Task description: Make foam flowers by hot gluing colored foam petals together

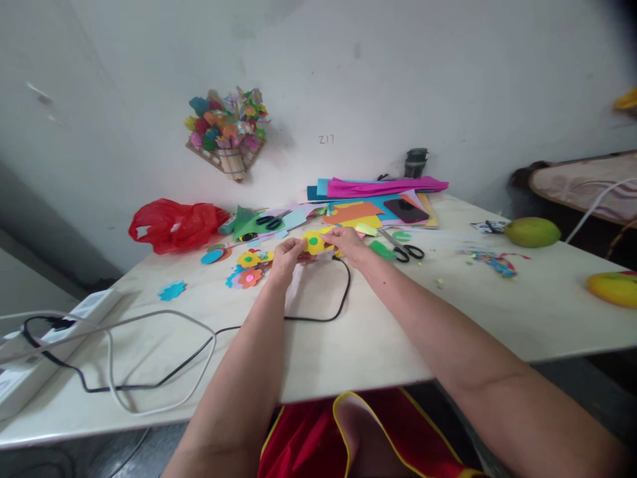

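Above the middle of the table I hold up a yellow paper flower [313, 242] with a green round centre. My left hand [287, 257] pinches its left edge, and my right hand [347, 241] has its fingers closed on the right side. Left of my hands lie several cut paper flowers: a yellow one [248, 259] with a green centre, an orange one [249, 277] with a pink centre, and, farther off, a plain blue one [172, 291]. Black-handled scissors [408, 252] rest to the right of my right hand.
Coloured paper sheets [353, 212], a phone [407, 210] and a second pair of scissors [273, 220] lie at the back. A red plastic bag [176, 224] sits back left. Cables [164, 382] run from a power strip [54, 352]. Right are a green mango [532, 232] and a yellow one [614, 289].
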A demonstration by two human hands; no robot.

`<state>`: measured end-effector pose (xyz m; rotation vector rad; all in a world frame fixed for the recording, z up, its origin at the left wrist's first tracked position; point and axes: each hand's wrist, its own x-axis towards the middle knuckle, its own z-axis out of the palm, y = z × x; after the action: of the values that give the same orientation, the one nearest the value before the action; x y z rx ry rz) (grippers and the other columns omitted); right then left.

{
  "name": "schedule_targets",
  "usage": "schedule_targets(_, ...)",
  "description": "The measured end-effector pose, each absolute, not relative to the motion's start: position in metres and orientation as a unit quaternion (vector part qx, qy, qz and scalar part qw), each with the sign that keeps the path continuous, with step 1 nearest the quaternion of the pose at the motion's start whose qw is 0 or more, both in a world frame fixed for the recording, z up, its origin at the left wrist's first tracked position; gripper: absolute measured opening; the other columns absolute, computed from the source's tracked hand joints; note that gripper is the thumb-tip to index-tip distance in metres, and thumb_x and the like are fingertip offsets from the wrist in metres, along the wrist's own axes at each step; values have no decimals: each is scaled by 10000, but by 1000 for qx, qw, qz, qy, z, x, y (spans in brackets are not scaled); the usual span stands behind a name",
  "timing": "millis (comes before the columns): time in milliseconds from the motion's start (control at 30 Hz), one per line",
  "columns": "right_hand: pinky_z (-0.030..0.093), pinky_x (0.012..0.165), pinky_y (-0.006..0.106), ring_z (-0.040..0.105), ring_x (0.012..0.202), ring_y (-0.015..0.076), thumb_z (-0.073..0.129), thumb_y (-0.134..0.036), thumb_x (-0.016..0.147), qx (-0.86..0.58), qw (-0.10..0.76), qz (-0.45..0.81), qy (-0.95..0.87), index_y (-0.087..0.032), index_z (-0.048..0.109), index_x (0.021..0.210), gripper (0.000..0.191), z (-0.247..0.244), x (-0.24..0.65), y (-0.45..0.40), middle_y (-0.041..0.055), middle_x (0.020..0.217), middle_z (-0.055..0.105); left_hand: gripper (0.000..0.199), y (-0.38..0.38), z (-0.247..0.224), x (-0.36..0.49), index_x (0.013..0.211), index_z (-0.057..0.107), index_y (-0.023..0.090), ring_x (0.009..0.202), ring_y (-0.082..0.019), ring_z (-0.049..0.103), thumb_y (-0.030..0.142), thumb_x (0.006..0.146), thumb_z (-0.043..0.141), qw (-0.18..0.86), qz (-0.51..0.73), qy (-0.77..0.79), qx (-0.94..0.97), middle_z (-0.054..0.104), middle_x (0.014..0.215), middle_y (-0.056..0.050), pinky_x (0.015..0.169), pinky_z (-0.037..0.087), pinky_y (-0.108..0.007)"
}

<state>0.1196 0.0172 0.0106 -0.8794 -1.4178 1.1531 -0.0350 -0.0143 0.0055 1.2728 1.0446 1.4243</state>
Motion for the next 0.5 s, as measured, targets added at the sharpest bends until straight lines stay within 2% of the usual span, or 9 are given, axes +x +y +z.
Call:
schedule_targets(300,327,481,222,474,529,87,647,-438,596,-344,520,520,-583,-142,601,652,305,12,118,14,-17,579,544,378,-16,6,-33,676,542,126,503,-139,613,463,587,688,453,557,431,547,601,540,-4,534,500,-248)
schedule_targets(500,338,503,225,431,507,71,665,-423,570,-358,558,482,-574,-140,567,566,299,9,117,16,-28,543,532,365,-16,5,-34,700,579,111,521,-146,621,437,585,697,460,544,427,557,613,560,-22,542,500,-251)
